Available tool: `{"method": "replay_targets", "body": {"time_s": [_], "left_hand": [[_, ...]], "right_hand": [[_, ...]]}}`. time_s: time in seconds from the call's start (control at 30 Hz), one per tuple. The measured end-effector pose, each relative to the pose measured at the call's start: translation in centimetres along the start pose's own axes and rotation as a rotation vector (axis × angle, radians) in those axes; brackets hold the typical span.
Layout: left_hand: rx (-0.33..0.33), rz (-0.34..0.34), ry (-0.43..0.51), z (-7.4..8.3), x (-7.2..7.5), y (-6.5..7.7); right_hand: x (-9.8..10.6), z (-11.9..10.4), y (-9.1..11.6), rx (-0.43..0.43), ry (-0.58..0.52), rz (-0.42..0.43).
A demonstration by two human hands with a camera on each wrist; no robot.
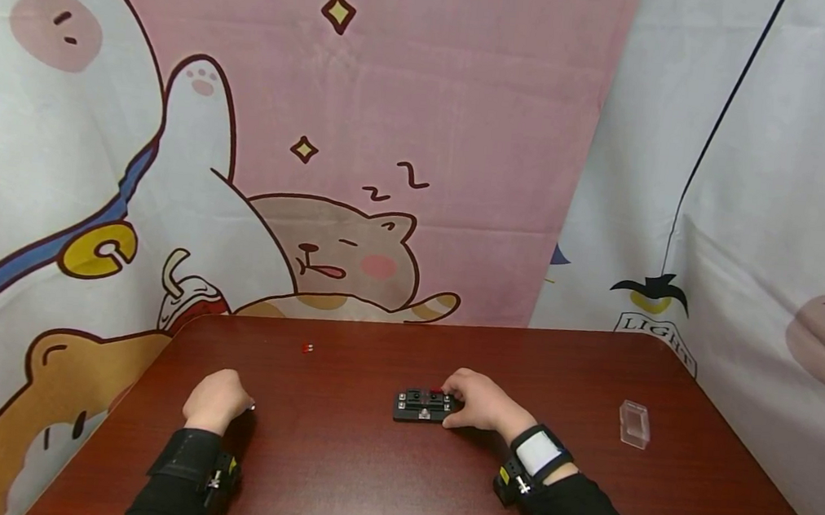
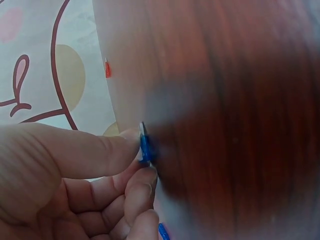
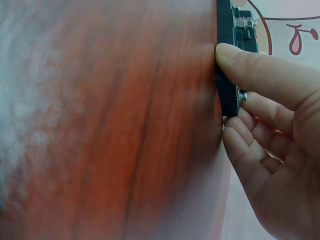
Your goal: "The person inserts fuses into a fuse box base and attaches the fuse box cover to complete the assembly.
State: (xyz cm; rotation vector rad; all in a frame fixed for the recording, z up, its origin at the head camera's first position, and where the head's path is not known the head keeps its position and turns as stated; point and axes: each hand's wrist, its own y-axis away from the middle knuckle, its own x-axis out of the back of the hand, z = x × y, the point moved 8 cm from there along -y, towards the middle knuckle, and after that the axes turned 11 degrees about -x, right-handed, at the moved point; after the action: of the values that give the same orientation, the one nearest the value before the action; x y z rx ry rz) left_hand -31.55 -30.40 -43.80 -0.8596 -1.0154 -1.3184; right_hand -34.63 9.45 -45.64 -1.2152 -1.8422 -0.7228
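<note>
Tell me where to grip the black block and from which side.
Grip the block by its right end, coming from the right, thumb on the near long edge; the right hand holds that end. Its length runs left to right, so it is narrow front to back. Metal screws stand up on top, so the plain edges probably give a better hold.

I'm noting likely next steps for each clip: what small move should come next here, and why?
Probably easing the left hand toward the block, since the blue piece is pinched at its fingertips. The right hand grips the block's end, which should help steady it, and the head view shows the hands well apart.
</note>
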Motion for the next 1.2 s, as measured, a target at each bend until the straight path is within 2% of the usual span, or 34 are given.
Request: {"method": "replay_targets", "body": {"time_s": [0.2, 0.4, 0.73, 0.97, 1.2], "left_hand": [[0.001, 0.0, 0.0, -0.1, -0.3, -0.2], [-0.048, 0.041, 0.01, 0.0, 0.1, -0.2], [-0.139, 0.095, 0.056, 0.6, 0.5, -0.1], [-0.183, 0.154, 0.085, 2.1, 1.2, -0.2], [-0.261, 0.199, 0.097, 4.3, 1.5, -0.1]], "right_hand": [[0.0, 0.0, 0.1, 0.0, 0.003, -0.003], [-0.1, 0.1, 0.1, -0.009, 0.002, -0.005], [-0.2, 0.1, 0.0, 0.022, 0.013, 0.002], [-0.1, 0.1, 0.0, 0.003, 0.015, 0.0], [-0.1, 0.1, 0.0, -0.004, 0.016, 0.0]]}}
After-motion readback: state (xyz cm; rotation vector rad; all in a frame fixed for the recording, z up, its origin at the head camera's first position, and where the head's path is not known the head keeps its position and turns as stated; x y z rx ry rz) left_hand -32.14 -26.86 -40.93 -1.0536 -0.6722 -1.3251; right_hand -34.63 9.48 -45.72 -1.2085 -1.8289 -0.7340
